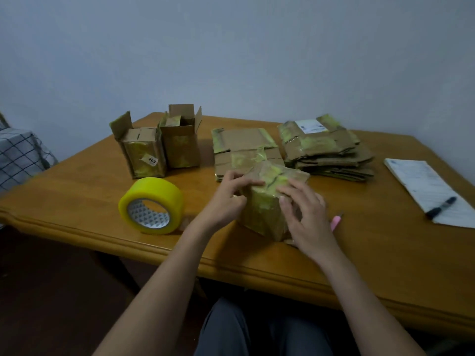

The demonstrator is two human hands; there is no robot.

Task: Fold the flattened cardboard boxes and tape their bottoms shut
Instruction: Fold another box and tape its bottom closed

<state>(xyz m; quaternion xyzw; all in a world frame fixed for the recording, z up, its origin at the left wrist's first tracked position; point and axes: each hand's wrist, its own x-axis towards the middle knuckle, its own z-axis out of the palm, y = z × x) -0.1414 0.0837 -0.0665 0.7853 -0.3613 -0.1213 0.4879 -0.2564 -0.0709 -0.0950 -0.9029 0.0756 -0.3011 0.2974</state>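
A small cardboard box [264, 204] with old yellow tape on it stands near the middle of the wooden table [359, 253]. My left hand [226, 199] holds its left side, fingertips on the top flaps. My right hand [305, 214] lies on its right side, fingers spread over the top and front. A roll of yellow tape [151, 205] stands on edge to the left. Two folded boxes [159, 145] stand at the back left with top flaps up. Flattened boxes lie in two piles, one [244, 145] behind the held box and one [326, 150] to the right.
A pink-handled cutter [335, 222] lies just right of my right hand, partly hidden. A paper pad [426, 186] with a black marker [440, 208] lies at the table's right. A checked cloth [18, 158] is off the left edge. A wall stands behind the table.
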